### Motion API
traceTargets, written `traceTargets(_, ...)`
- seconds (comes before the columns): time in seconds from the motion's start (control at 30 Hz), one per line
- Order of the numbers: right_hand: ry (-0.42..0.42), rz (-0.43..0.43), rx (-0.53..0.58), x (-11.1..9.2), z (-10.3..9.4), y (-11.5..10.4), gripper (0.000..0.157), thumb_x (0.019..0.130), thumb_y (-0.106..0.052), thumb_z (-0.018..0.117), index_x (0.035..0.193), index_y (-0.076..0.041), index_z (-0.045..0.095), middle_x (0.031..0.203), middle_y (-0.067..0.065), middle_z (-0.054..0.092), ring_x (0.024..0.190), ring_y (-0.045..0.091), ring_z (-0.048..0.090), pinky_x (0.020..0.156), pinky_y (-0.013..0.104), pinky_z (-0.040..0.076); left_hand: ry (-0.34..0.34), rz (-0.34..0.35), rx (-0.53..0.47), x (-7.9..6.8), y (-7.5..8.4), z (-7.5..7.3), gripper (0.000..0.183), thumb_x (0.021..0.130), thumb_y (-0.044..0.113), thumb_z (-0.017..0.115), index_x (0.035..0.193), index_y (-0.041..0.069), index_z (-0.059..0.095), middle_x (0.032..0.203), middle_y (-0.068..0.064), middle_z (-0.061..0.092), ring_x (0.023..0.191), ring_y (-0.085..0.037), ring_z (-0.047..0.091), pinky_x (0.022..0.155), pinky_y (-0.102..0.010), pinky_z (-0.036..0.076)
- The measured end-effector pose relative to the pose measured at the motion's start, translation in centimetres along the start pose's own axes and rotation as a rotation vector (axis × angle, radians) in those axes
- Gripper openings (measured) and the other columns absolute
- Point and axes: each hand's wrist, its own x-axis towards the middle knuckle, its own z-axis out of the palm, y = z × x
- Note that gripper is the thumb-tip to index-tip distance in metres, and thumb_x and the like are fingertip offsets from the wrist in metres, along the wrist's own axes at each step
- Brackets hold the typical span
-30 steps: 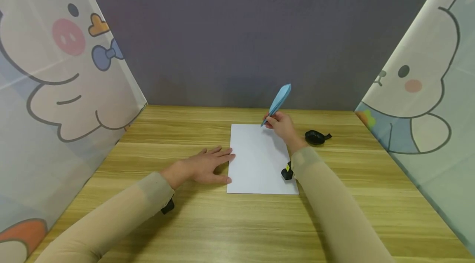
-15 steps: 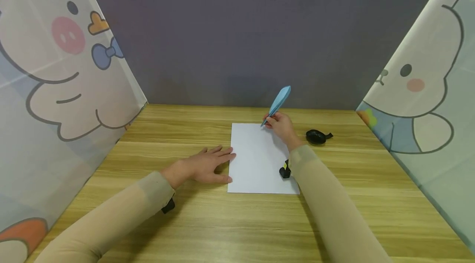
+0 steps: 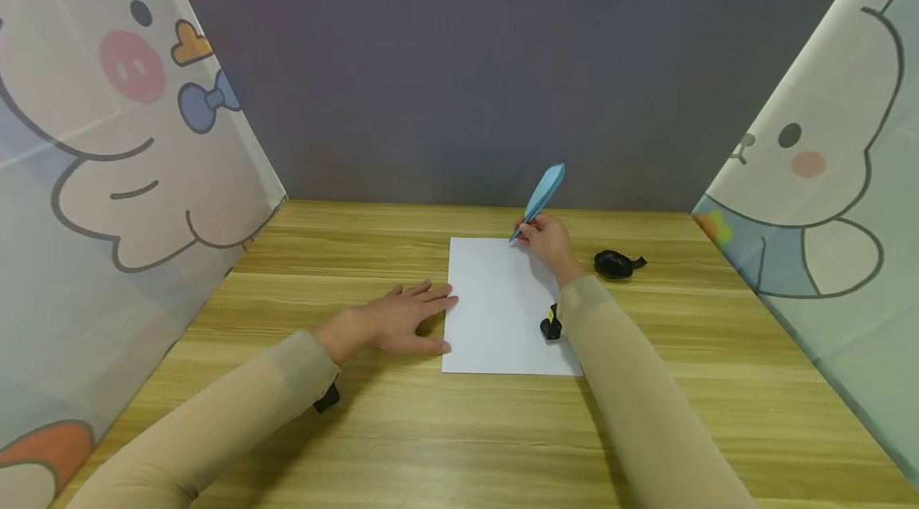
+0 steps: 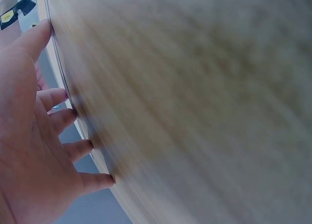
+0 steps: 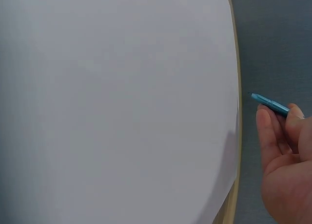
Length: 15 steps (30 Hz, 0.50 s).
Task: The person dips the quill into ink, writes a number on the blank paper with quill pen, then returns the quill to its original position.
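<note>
A white sheet of paper (image 3: 495,309) lies on the wooden table, its surface showing no marks. My right hand (image 3: 549,242) is over the sheet's far right part and pinches a blue feather-shaped pen (image 3: 543,191), plume tilted up and to the right. In the right wrist view the pen's blue barrel (image 5: 270,103) sits between thumb and fingers, its tip pointing out past them. On the sheet's left side, my left hand (image 3: 402,323) rests palm down with fingers spread. Its index fingertip and thumb tip touch the paper's left edge.
To the right of the sheet lies a small black oval object (image 3: 613,264) with a short tail. A dark grey panel (image 3: 459,78) stands behind the wooden table (image 3: 402,437). Cartoon-printed cloths hang at both sides, the left cloth (image 3: 143,174) and the right cloth (image 3: 826,174).
My right hand and the pen have shifted very slightly to the right along the sheet's far edge. The left hand stays in place; the whole head view drifts a little.
</note>
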Motion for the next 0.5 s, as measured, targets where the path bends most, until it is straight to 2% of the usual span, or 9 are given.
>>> traceTargets(0.33,0.001,0.028,0.001,0.34,0.01,0.26,0.031,0.116,-0.01,0.056,0.137,0.008,0.068,0.14,0.028,0.07,0.124,0.033,0.071,0.092,0.025,0.063,0.0,0.003,0.014,0.12,-0.04,0.05,0.092,0.105,0.076,0.053,0.178,0.029,0.022,0.187,0.003,0.011,0.173,-0.038,0.008,0.134,-0.075,0.012)
traceTargets(0.5,0.001,0.028,-0.003,0.46,-0.06,0.44,0.031,0.116,-0.011,0.055,0.138,0.008,0.068,0.14,0.027,0.07,0.125,0.034,0.07,0.099,0.032,0.063,0.002,0.002,0.015,0.1,0.0,0.04,0.092,0.105,0.076,0.053,0.178,0.029,0.022,0.187,0.003,0.011,0.173,-0.037,0.007,0.134,-0.075,0.012)
